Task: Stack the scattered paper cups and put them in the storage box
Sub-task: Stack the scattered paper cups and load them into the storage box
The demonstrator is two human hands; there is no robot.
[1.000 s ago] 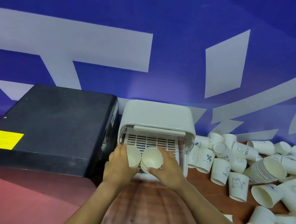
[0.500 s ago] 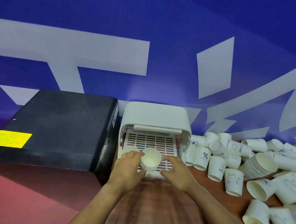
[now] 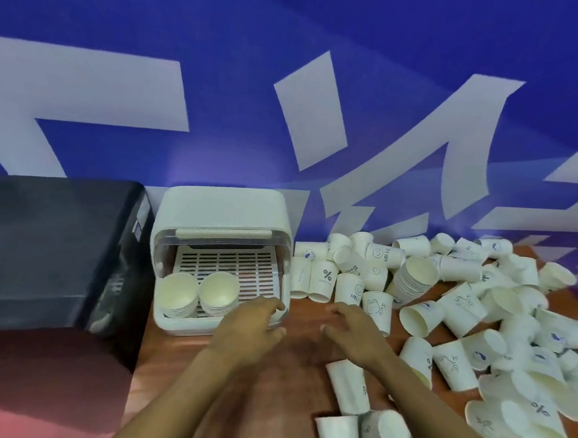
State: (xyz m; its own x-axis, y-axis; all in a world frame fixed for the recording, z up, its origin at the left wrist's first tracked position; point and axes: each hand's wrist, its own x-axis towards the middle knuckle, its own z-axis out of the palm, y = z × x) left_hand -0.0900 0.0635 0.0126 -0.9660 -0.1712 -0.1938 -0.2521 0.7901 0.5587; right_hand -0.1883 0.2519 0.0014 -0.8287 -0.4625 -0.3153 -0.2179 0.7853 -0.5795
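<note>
The white storage box (image 3: 223,207) stands open at the table's back, its slatted tray showing. Two stacks of paper cups lie inside on the tray's left, mouths toward me: one stack (image 3: 177,293) at the left wall, the other (image 3: 219,292) beside it. My left hand (image 3: 251,325) hovers empty at the box's front right corner, fingers apart. My right hand (image 3: 351,329) is empty too, spread over the wooden table just right of the box. Many loose white printed cups (image 3: 459,309) lie scattered to the right, with one nested stack (image 3: 413,275) on its side among them.
A large black case (image 3: 46,243) sits against the box's left side. A blue wall with white shapes rises right behind everything. Several fallen cups (image 3: 349,387) lie close to my right forearm on the brown table (image 3: 175,358).
Both hands have let go of the two cup stacks, which now rest in the box, and have drawn back and to the right. The view has swung right, showing more scattered cups.
</note>
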